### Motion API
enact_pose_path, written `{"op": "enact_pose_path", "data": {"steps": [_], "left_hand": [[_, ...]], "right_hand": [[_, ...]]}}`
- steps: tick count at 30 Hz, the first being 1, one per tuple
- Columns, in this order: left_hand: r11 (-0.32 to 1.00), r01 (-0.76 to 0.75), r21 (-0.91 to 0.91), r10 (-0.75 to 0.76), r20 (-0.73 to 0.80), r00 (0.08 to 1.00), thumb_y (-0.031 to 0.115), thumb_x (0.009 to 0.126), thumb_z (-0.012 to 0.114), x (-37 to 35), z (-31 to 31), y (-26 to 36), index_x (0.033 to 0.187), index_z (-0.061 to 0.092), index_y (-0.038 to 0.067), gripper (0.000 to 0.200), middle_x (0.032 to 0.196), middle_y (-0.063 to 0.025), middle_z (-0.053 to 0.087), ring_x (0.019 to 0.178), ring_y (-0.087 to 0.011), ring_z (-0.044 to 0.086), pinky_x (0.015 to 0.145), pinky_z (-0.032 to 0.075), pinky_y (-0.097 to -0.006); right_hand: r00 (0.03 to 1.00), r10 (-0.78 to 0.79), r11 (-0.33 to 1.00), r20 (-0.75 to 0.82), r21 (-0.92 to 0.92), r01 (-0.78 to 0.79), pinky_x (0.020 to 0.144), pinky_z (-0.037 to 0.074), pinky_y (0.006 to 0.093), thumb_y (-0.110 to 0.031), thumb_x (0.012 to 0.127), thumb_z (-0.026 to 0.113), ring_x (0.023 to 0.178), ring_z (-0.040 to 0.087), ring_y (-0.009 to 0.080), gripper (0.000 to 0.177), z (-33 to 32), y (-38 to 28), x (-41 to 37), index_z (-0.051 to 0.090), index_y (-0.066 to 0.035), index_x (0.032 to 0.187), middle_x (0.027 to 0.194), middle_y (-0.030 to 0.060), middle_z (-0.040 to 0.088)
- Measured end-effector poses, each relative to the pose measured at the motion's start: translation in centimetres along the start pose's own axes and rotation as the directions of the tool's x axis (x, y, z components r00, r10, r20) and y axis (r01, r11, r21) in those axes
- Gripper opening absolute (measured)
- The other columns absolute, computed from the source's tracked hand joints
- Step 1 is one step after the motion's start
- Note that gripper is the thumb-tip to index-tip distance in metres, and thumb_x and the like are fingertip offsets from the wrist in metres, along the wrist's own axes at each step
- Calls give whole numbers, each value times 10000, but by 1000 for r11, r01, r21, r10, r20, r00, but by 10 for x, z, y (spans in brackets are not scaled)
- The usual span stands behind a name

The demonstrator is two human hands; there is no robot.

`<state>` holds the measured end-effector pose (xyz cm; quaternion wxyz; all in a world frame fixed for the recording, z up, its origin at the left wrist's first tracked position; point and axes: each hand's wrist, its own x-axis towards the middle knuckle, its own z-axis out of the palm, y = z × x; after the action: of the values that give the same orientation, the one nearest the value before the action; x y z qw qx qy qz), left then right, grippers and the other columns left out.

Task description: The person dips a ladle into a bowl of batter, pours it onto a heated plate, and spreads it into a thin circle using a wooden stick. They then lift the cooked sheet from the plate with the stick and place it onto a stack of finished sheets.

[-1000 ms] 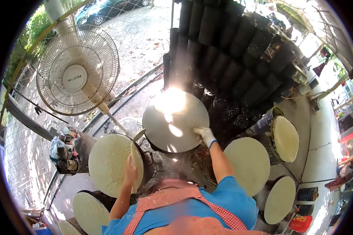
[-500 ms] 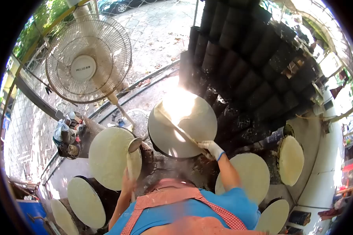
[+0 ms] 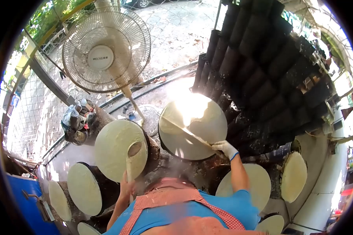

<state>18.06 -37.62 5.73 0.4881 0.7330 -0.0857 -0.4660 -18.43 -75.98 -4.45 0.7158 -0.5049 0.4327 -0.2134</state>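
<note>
My right hand (image 3: 225, 148), in a white glove with a blue cuff, is closed around the near end of a long, thin wooden spreader (image 3: 186, 130). The spreader lies slantwise across a round griddle (image 3: 178, 145) coated with pale batter, where bright sunlight glares at the far edge. Bare and lower on the left, my left hand (image 3: 126, 185) grips the handle of a ladle (image 3: 130, 166). The ladle's round bowl overlaps the right side of another griddle (image 3: 115, 147), which is covered in a pale yellowish layer.
More round griddles with pale layers stand at lower left (image 3: 84, 190) and right (image 3: 252, 180). A standing fan (image 3: 100, 57) rises at upper left, near a bin of rubbish (image 3: 81, 121). Dark stacked cylinders (image 3: 259, 74) fill the upper right. A wire fence (image 3: 31, 113) lines the left.
The view has shifted, so most things sit farther right. My right hand has swung the spreader slightly across the griddle, its far end nearer me. The ladle bowl overlaps more of the left griddle.
</note>
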Motion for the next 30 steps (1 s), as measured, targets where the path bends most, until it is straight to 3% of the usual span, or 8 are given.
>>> {"op": "enact_pose_path", "data": {"steps": [2, 3, 6, 15, 18, 23, 27, 30], "left_hand": [[1000, 0, 13, 0, -25, 1000, -4, 748, 479, -10, -2, 5, 1406, 265, 158, 710, 516, 8, 383, 341, -88, 367, 285, 314, -241], [999, -4, 32, 5, -35, 999, 1, 758, 487, -15, -1, 6, 1415, 253, 150, 714, 487, 19, 356, 335, -86, 357, 288, 307, -239], [999, 25, 19, -24, -92, 995, 4, 774, 493, -15, -5, -6, 1414, 257, 143, 696, 498, 16, 362, 337, -87, 352, 291, 299, -244], [990, 86, -110, -102, -148, 984, -41, 805, 463, -42, 1, 1, 1410, 266, 173, 671, 549, 14, 395, 373, -77, 370, 310, 300, -218], [998, 38, -57, -45, -132, 990, -37, 798, 468, -46, -7, -6, 1412, 260, 163, 679, 546, 10, 402, 369, -86, 377, 305, 299, -228], [997, 55, -53, -59, -85, 995, -18, 828, 473, -56, -30, -11, 1444, 166, 183, 718, 544, -7, 394, 359, -93, 360, 312, 304, -236], [997, 83, -3, -83, -44, 996, -27, 812, 466, -52, -60, -9, 1428, 219, 196, 701, 529, 14, 382, 377, -74, 375, 301, 300, -228], [995, 102, 9, -103, 57, 993, -22, 824, 471, -29, -96, -28, 1433, 203, 199, 701, 535, 13, 389, 365, -80, 367, 299, 309, -230]], "right_hand": [[964, -265, 964, -32, -34, 264, 370, 352, 265, -129, 787, 679, 420, 480, 126, 199, 0, -15, 26, 683, 7, 932, 625, 1, 580], [991, 98, 986, -86, -130, -109, 382, 339, 254, -132, 786, 683, 400, 450, 110, 208, -2, -45, 44, 684, 1, 945, 557, 10, 547], [999, 0, 984, 51, -178, 9, 373, 298, 240, -188, 764, 703, 385, 399, 82, 276, 23, -61, 83, 692, -56, 1006, 518, -2, 513], [888, 414, 893, 199, -279, -354, 544, 450, 215, -52, 777, 622, 669, 586, 127, 319, -34, -81, -34, 641, 23, 1087, 906, 77, 669], [993, -28, 994, 113, -103, 40, 667, 450, 201, -88, 778, 637, 776, 574, 78, 317, 11, -86, 34, 638, 66, 1055, 904, 25, 653], [955, 224, 906, 196, -402, -130, 404, 355, 254, -157, 749, 706, 477, 475, 87, 302, 28, -69, 48, 681, -41, 1026, 719, -19, 621], [834, 551, 757, -15, -412, -507, 432, 372, 264, -133, 783, 654, 530, 506, 95, 146, 1, -88, -105, 673, -34, 889, 673, 11, 585], [924, 333, 891, -187, -259, -374, 370, 280, 245, -140, 747, 648, 410, 405, 82, 245, -41, 16, -245, 666, -23, 962, 587, 15, 531]]}}
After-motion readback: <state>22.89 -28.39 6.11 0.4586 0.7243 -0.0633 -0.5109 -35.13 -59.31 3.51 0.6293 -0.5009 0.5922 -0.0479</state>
